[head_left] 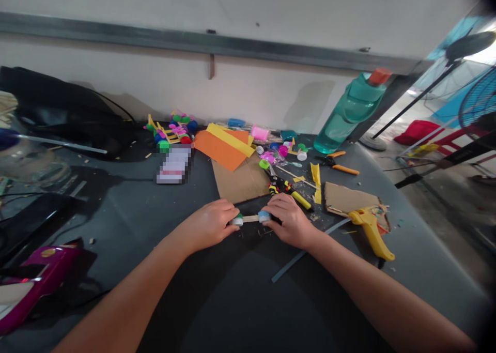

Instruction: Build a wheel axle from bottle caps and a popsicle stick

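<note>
A short wooden stick (pixel 251 218) lies level across the middle of the view, with a white bottle cap with a green top (pixel 236 220) at its left end and a blue bottle cap (pixel 264 216) at its right end. The stick and caps are held just above the dark desk (pixel 116 224), near its front edge of the work area and just in front of a cardboard sheet (pixel 240 180). The left hand (pixel 207 225) is curled around the white cap from the left, fingers closed over it. The right hand (pixel 290 221) is closed over the blue cap in the same way, so the two hands nearly meet over the short stick.

Beyond the cardboard lie an orange paper sheet (pixel 220 146) with a yellow paper strip (pixel 230 139) across it and a heap of coloured bottle caps (pixel 170 128). To the right are scissors (pixel 269 173), a yellow glue gun (pixel 372 233) resting on a torn cardboard piece (pixel 349 198), and orange-handled pliers (pixel 341 167). A teal water bottle (pixel 351 112) lies tilted at the desk's far corner. A grey plastic strip (pixel 306 252) lies below the right hand, and a black bag (pixel 58 105) sits at the far left.
</note>
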The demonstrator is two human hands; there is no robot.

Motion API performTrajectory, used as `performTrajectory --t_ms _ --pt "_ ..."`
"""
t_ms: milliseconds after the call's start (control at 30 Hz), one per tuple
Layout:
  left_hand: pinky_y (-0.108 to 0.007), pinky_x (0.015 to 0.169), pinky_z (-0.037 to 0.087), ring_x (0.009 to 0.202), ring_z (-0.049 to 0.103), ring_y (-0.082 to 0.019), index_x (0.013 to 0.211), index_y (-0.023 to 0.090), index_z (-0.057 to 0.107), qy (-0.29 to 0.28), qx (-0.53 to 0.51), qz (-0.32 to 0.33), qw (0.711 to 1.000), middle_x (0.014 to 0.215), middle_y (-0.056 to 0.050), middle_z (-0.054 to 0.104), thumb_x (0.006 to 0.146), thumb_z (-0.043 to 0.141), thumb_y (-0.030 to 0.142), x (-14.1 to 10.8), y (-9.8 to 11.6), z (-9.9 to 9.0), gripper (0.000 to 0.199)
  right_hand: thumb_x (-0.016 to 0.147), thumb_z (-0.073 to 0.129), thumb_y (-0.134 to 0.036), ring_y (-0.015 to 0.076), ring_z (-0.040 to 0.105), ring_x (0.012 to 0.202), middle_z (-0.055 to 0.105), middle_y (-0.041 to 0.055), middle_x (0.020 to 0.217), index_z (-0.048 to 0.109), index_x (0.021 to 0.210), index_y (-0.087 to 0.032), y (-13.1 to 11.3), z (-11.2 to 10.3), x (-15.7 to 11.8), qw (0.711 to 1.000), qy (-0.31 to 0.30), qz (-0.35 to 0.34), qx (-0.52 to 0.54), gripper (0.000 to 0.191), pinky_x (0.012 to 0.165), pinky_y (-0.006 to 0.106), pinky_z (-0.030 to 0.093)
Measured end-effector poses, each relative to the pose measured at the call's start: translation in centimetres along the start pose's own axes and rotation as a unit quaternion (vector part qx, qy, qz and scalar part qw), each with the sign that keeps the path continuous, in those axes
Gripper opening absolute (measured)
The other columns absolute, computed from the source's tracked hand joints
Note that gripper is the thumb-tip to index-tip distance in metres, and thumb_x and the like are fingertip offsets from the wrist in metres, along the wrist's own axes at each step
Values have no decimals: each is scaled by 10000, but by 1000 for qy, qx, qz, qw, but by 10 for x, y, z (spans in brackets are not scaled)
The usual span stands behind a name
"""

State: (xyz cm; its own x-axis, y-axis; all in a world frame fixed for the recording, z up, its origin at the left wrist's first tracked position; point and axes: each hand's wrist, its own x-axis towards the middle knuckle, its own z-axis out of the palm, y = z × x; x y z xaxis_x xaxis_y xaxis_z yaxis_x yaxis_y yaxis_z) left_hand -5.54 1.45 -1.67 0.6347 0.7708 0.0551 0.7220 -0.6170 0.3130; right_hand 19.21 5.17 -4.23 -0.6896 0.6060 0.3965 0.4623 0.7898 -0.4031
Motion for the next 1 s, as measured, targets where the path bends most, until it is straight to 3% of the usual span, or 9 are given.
performTrajectory --t_ms 533,1000 --pt "-335 768 459 856 573 -214 920 143 627 11 10 11 1000 871 -81 629 899 531 285 0 -1 2 173 830 600 -226 254 555 927 670 88 854 658 956 -170 1 1 0 1000 6 -7 3 149 829 403 436" --pt "-351 767 472 891 594 -226 1050 156 617 29 36 -5 999 949 -89 641 885 539 299 -5 1 2 231 818 622 -241 246 557 985 679 75 927 641 1007 -183 -2 -3 0 1000 -14 -6 -3 198 888 404 389"
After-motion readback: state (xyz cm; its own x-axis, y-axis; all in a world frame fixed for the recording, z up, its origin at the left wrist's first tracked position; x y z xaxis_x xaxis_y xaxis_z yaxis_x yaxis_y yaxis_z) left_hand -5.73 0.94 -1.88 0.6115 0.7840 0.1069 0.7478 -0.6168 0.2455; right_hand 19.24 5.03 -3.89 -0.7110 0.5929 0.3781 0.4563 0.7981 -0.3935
